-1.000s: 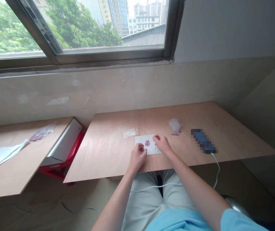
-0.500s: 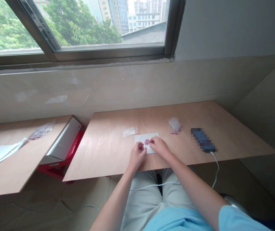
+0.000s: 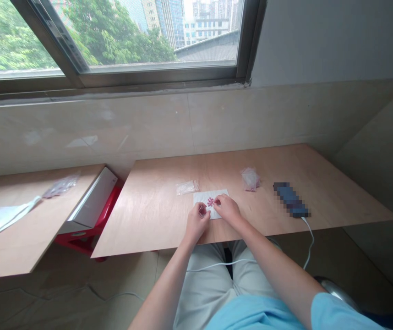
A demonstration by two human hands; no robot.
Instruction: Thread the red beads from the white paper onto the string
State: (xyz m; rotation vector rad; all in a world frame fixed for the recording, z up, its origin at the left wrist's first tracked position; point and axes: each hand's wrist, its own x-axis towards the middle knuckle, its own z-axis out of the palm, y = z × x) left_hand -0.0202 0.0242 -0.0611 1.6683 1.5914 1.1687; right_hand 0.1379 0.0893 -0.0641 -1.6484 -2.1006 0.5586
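A small heap of pinkish-red beads [image 3: 210,201] lies on a white sheet of paper [image 3: 221,193] near the table's front edge. My left hand [image 3: 197,221] is at the sheet's left side, its fingers curled around what looks like a small clear plastic bag [image 3: 202,210] with a reddish tint. From the right, my right hand [image 3: 227,208] reaches over the paper, thumb and fingertips pinched together at the edge of the beads. What sits between those fingertips is too small to make out.
Flat clear plastic bags [image 3: 187,187] lie behind the paper. A clear bag with reddish contents [image 3: 250,179] stands farther right, then a blurred dark device [image 3: 292,200] with a white cable [image 3: 310,243]. Another table [image 3: 18,247] at left holds white sheets [image 3: 4,216] and a plastic bag [image 3: 61,186].
Both hands stay nearly where they were, with only slight finger movement over the beads. The whole view has shifted very slightly.
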